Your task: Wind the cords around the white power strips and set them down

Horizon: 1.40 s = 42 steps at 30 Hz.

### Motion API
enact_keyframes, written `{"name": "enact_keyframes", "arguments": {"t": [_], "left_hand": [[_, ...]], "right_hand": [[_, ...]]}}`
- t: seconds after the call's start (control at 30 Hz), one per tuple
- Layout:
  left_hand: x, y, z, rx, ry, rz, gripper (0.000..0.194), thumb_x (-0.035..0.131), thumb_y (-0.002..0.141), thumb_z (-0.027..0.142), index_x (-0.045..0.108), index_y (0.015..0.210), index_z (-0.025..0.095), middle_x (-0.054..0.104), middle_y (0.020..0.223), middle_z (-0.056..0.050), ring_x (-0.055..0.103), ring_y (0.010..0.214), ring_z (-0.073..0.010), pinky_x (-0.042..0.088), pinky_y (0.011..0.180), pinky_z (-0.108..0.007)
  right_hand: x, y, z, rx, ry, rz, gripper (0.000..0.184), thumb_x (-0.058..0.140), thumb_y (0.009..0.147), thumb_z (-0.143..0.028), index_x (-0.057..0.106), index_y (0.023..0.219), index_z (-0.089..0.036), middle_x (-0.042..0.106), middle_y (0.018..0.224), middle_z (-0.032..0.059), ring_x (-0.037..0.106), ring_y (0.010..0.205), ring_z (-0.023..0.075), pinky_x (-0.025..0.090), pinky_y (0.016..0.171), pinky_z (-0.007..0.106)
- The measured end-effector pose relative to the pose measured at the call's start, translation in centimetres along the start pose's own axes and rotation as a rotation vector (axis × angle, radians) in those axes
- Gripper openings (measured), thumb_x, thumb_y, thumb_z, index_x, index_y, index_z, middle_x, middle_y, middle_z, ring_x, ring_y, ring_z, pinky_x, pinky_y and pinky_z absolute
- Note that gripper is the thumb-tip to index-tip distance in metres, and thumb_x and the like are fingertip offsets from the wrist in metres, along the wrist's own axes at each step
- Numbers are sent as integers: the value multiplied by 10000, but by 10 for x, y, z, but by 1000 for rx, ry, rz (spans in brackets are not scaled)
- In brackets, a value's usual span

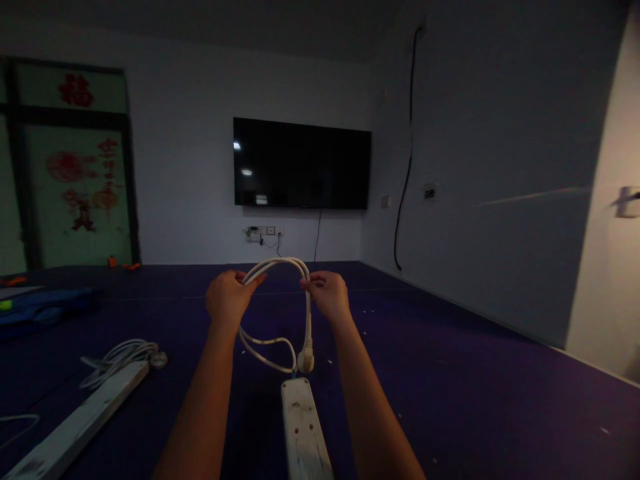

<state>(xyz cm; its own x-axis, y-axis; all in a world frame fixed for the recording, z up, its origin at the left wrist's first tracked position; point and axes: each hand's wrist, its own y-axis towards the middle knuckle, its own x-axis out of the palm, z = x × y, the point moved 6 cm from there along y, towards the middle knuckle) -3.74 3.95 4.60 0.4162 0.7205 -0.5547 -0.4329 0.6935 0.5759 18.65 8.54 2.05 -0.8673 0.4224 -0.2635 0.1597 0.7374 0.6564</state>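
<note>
My left hand (227,298) and my right hand (327,293) are both closed on a white power cable (280,265), which arches between them in a loop above the dark purple floor (450,373). The cable hangs down from my right hand to its plug (305,361), and more of it loops below my left hand. Directly beneath lies the white power strip (303,427) that the cable belongs to, pointing toward me.
A second white power strip (80,423) with its coiled cable (120,357) lies at the left. A blue object (40,305) sits at the far left. A black TV (302,164) hangs on the far wall, with wall sockets (265,231) below it.
</note>
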Motion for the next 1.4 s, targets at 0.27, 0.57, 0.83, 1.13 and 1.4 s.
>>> {"name": "enact_keyframes", "arguments": {"t": [0.27,0.57,0.83,1.13,1.4], "left_hand": [[-10,-7,4,126,-84,316,306,629,725,492,702,799,204,712,756,-102,652,728,-281,386,593,-327],[-8,-6,0,257,-254,473,246,621,758,384,675,871,172,676,852,-108,630,764,-242,436,687,-329],[16,9,-14,160,-571,350,434,625,710,489,660,951,130,666,847,-101,618,744,-219,477,697,-338],[49,20,-15,18,-981,65,355,710,624,394,637,866,145,674,896,-89,620,890,-211,462,835,-345],[75,2,6,-92,-1203,-220,235,676,692,373,629,764,153,666,790,-43,638,856,-170,464,847,-333]], "right_hand": [[1,2,7,84,311,-153,224,739,588,-349,663,657,-149,642,546,3,585,494,124,458,491,225],[8,-2,-3,-15,281,-287,108,733,583,-213,699,661,-147,665,584,9,605,544,133,461,534,237],[8,-6,-15,-129,223,-354,102,744,595,-227,695,632,-146,663,579,13,594,546,129,445,540,236],[-8,-5,-25,-142,230,-213,232,700,652,-373,710,680,-143,655,585,18,563,538,124,374,498,221],[-13,-3,-31,-183,261,-82,253,660,682,-402,703,689,-153,662,608,28,576,565,139,408,534,232]]}}
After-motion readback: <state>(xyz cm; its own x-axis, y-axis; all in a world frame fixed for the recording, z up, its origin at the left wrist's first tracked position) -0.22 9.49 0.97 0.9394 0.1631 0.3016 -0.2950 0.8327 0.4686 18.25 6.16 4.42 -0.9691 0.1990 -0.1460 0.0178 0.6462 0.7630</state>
